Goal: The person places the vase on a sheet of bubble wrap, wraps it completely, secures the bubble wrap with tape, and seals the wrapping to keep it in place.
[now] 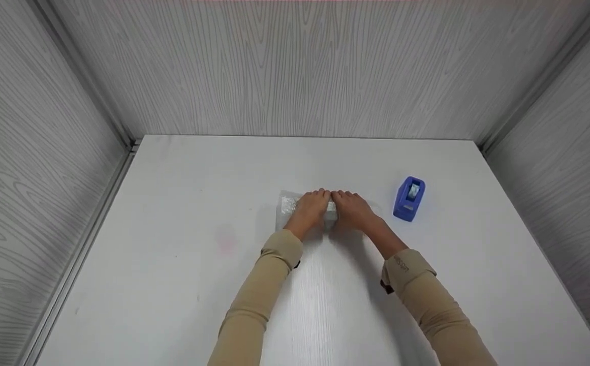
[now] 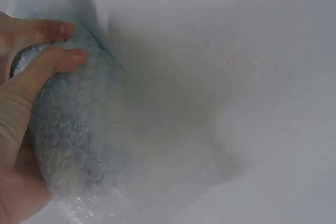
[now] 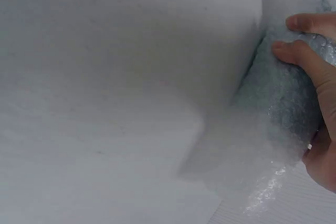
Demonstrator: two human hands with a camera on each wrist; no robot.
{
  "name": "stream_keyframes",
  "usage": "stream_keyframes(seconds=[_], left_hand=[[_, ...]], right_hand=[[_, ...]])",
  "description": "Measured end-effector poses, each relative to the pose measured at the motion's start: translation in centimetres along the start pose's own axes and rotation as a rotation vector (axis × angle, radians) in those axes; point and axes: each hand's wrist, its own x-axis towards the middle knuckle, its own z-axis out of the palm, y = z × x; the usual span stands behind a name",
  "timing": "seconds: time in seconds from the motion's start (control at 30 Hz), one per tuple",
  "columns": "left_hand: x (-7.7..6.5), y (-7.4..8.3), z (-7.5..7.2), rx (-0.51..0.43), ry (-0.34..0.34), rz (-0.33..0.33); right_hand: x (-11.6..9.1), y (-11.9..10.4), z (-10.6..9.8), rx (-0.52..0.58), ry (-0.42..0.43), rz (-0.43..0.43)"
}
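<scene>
A small bundle in clear bubble wrap sits at the middle of the white table. My left hand and right hand grip it side by side, fingers over its top and far side. In the left wrist view both thumbs press the bubble wrap from the near face. The right wrist view shows the same hold, with a dark greenish thing showing through the wrap. A loose flap of film spreads out past the left hand. What is inside the wrap is hidden.
To the right of the hands stands a blue tape dispenser with a roll in it. Grey wood-grain panels close off the back and both sides of the white table.
</scene>
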Motion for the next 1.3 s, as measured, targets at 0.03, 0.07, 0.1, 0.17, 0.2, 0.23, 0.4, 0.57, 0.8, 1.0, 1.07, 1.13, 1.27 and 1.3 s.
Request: stream_keyframes(seconds=[0.03, 0.07, 0.1, 0.17, 0.2, 0.23, 0.4, 0.57, 0.8, 1.0, 1.07, 1.13, 1.27, 1.3], left_hand=[[0.0, 0.0, -0.3, -0.028, -0.042, -0.002], [0.0, 0.0, -0.5, -0.056, -0.082, -0.005], [0.0, 0.0, -0.8, -0.082, -0.119, -0.008], [0.1, -0.1, -1.2, -0.128, -0.179, -0.020], [0.2, -0.1, -1.4, -0.145, -0.205, -0.028], [0.3, -0.1, -1.5, -0.157, -0.225, -0.034], [0.8, -0.5, -1.5, -0.182, -0.276, -0.060], [0.4, -0.9, -1.3, -0.177, -0.245, -0.040], [-0.6, -0.4, -0.1, 0.023, -0.066, -0.007], [-0.8, 0.3, 1.2, 0.145, 0.098, -0.020], [-0.8, 0.3, 1.3, 0.156, 0.116, -0.024], [-0.7, 0.3, 1.3, 0.161, 0.124, -0.023], [-0.5, 0.3, 1.0, 0.106, 0.113, -0.024], [-0.4, 0.3, 0.9, 0.095, 0.107, -0.025]], right_hand=[[0.0, 0.1, -0.2, 0.030, -0.035, 0.000], [0.0, 0.1, -0.4, 0.054, -0.069, 0.004], [0.0, 0.1, -0.6, 0.073, -0.098, 0.008], [0.0, 0.1, -0.9, 0.082, -0.143, 0.017], [0.0, 0.1, -1.1, 0.074, -0.159, 0.026], [0.1, 0.0, -1.2, 0.063, -0.171, 0.037], [-0.3, -1.0, -1.0, -0.039, -0.109, 0.067], [-0.5, -1.3, -0.1, -0.081, 0.003, 0.033], [0.1, -1.1, -0.4, -0.102, -0.016, -0.008], [0.7, -0.6, -0.9, -0.076, -0.094, -0.013], [0.7, -0.5, -0.8, -0.071, -0.116, -0.004], [0.6, -0.5, -0.8, -0.074, -0.119, 0.018], [0.0, -1.0, -0.5, -0.143, -0.059, 0.060], [-0.2, -1.2, -0.3, -0.160, -0.035, 0.066]])
